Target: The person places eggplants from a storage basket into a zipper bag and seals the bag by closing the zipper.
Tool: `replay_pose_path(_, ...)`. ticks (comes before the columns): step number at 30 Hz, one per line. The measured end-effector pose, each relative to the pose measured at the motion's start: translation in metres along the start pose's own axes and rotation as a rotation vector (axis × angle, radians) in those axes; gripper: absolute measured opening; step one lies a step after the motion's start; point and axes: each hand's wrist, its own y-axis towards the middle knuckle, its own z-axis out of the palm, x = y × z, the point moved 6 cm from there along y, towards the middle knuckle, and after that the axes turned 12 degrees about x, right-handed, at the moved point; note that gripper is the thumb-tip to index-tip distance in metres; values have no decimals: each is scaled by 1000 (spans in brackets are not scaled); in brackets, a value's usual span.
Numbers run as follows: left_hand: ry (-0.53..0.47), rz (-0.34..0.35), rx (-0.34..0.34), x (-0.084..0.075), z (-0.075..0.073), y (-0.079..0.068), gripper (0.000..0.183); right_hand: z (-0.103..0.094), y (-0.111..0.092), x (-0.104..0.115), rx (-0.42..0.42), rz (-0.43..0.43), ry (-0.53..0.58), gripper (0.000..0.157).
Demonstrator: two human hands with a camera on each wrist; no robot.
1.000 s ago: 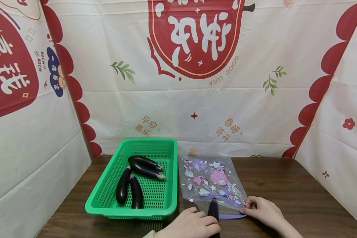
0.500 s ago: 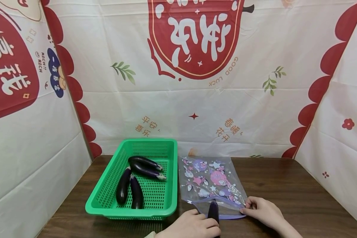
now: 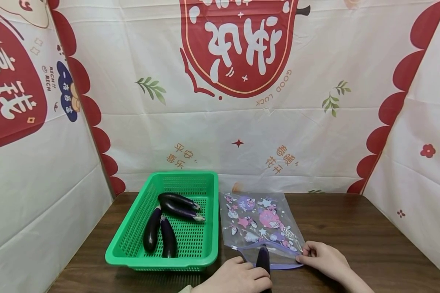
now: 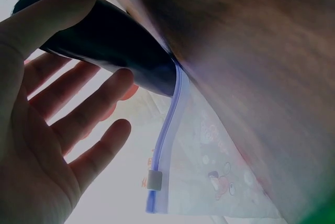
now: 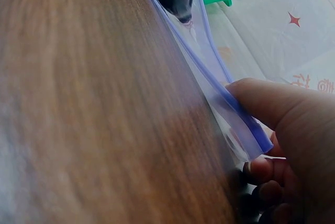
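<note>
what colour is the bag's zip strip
The zip strip is purple, clearest in the right wrist view.

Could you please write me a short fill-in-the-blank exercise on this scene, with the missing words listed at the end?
1. The plastic basket is ____ in colour.
2. Exactly ____ eggplants lie inside it.
3. The left hand grips another ____ at the mouth of the zipper bag.
4. In the head view, the zipper bag, pinched by the right hand, lies to the ____ of the basket.

Missing words: green; four; eggplant; right.
</note>
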Motion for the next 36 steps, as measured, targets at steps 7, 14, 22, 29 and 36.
replay_pose_path(7,49,-29,-46,1,0,-2,28,0,1,0,-3,2,-2,33)
replay_pose_path(14,43,-40,-47,1,1,-2,28,0,1,0,-3,5,-7,33)
replay_pose_path(22,22,-31,-68,-3,5,-2,26,7,-3,-6,13,7,0,34)
replay_pose_path(29,31,-11,-22,-3,6,-2,25,8,-1,-6,12,2,-1,34)
replay_pose_path(36,40,-8,-23,-3,7,-2,26,4,0,-3,1,2,-9,34)
